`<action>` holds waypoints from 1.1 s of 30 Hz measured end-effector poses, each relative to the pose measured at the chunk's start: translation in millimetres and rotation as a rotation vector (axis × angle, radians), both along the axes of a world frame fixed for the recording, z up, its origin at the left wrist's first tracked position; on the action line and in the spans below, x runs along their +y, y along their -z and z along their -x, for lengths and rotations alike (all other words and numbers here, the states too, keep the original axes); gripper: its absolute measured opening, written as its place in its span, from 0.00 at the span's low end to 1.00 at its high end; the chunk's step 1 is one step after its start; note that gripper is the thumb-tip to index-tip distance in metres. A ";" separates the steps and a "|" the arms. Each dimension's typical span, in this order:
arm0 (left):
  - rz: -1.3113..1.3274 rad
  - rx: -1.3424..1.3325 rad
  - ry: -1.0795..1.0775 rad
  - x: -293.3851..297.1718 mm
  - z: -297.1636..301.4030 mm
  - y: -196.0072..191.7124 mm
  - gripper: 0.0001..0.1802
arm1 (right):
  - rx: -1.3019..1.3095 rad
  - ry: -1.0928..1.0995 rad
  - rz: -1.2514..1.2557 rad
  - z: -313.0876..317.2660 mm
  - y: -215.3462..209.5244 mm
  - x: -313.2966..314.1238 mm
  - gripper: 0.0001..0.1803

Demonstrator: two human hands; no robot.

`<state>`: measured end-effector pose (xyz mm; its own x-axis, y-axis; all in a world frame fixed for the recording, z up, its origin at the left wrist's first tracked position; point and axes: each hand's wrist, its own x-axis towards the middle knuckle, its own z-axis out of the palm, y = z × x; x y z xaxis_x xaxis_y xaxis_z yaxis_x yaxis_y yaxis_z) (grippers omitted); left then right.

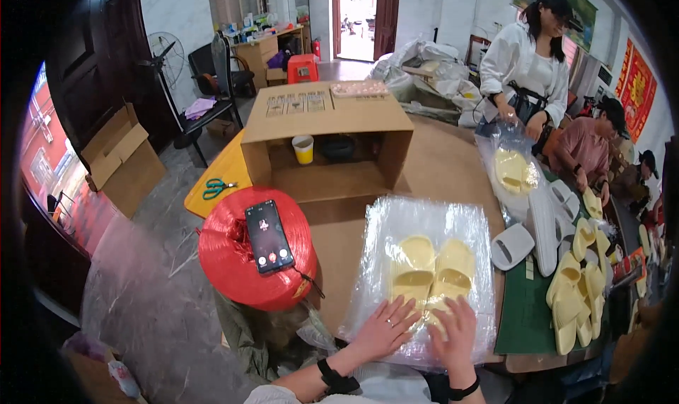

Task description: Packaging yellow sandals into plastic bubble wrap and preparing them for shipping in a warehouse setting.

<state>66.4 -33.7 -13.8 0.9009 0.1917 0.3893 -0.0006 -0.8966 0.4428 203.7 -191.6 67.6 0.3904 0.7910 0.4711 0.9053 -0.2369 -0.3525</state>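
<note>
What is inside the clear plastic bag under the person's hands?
A pair of pale yellow slippers lies side by side inside the clear plastic bag. The left hand and right hand cover their near ends.

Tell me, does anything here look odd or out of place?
Mostly one thing: a black phone lies on top of a big red twine spool, an unsteady perch. Both hands, left hand and right hand, press flat on bagged yellow slippers.
</note>
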 end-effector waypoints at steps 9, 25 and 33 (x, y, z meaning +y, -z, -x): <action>0.048 -0.034 -0.010 -2.8 -2.6 3.8 0.32 | 0.094 0.036 0.042 -20.5 55.1 14.4 0.29; 0.041 -0.068 -0.026 -4.8 -3.8 9.2 0.31 | 0.126 0.034 0.049 -21.1 54.3 15.3 0.29; 0.044 -0.082 -0.015 -5.5 -4.9 14.7 0.31 | 0.099 0.021 0.054 -22.5 58.7 13.3 0.31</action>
